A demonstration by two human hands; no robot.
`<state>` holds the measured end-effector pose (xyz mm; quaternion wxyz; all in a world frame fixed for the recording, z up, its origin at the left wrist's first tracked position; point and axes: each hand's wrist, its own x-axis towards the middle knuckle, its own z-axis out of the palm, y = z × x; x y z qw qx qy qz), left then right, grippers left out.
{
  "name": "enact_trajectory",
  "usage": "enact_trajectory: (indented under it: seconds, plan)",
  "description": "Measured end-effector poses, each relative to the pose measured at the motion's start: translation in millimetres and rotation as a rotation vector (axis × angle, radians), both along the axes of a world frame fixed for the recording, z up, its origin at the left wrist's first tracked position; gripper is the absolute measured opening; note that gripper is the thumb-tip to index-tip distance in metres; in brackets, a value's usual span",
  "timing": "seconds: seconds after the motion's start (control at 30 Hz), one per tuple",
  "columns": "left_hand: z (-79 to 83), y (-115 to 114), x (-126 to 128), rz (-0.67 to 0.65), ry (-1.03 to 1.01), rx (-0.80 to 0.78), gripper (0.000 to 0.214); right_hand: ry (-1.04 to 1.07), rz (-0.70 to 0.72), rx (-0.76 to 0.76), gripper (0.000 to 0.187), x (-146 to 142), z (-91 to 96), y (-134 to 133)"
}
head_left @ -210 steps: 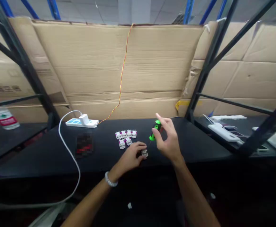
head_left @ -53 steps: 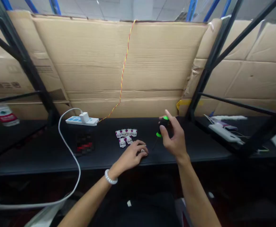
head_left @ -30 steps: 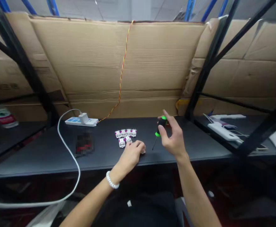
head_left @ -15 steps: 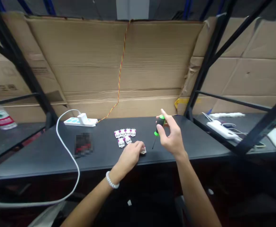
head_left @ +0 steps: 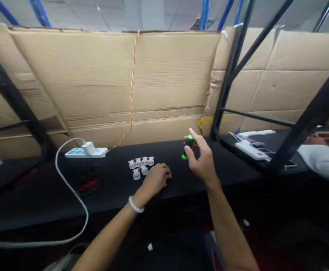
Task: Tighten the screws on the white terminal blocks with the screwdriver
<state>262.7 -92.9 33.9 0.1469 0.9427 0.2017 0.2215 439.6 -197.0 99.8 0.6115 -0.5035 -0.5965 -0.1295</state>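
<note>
A screwdriver (head_left: 188,146) with a black and green handle is gripped between the thumb and fingers of my right hand (head_left: 203,158), held above the table. Its shaft is not distinct against the dark surface now. My left hand (head_left: 156,177) is low over the table near the front edge, fingers curled down around a small white part. Only a pale sliver of that part shows below the fingers. Just left of this hand lie several small white parts with purple bits (head_left: 136,174), set in two rough rows on the black table (head_left: 119,195).
A white power strip (head_left: 99,152) with a plugged-in adapter (head_left: 88,148) stands back left, its white cable (head_left: 68,180) curving to the front. A pixelated dark-and-red item (head_left: 89,185) lies on the left. Black metal posts (head_left: 227,90) flank the table; cardboard (head_left: 96,82) backs it. A sleeve (head_left: 319,160) shows far right.
The view has tilted up and turned slightly right. My left fingers now cover more of the small white part. My right hand still holds the screwdriver in much the same pose.
</note>
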Motion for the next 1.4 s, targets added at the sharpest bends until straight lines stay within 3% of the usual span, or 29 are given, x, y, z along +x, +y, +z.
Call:
enact_trajectory:
  seconds: [0.13,0.23,0.47,0.57,0.67,0.93,1.17,1.4]
  plan:
    - [1.4,11,18,0.032,0.073,0.014,0.021,0.009,-0.009,0.01,0.052,5,2.2,-4]
    - [4.8,16,18,0.059,0.052,0.02,0.022,0.01,-0.017,0.012,0.052,7,1.9,-4]
    - [18.3,10,-25,-0.034,-0.063,-0.038,0.035,0.124,-0.003,0.042,0.054,11,-4.2,3]
    - [12.0,3,-46,-0.054,-0.063,-0.087,0.027,0.207,0.056,0.043,0.054,10,-6.1,7]
    - [-0.1,-2,-55,-0.04,-0.065,-0.11,0.034,0.257,0.127,0.008,0.053,2,-7.4,11]
    - [-19.1,-3,-42,-0.003,-0.118,-0.057,0.029,0.241,0.151,-0.033,0.049,-12,-11.3,17]
    - [-14.6,-4,-29,0.011,-0.078,-0.052,0.027,0.242,0.098,0.008,0.05,-1,-9.7,14]
    - [-11.9,-6,-22,0.001,-0.063,-0.055,0.03,0.247,0.143,0.03,0.048,-2,-10.4,16]
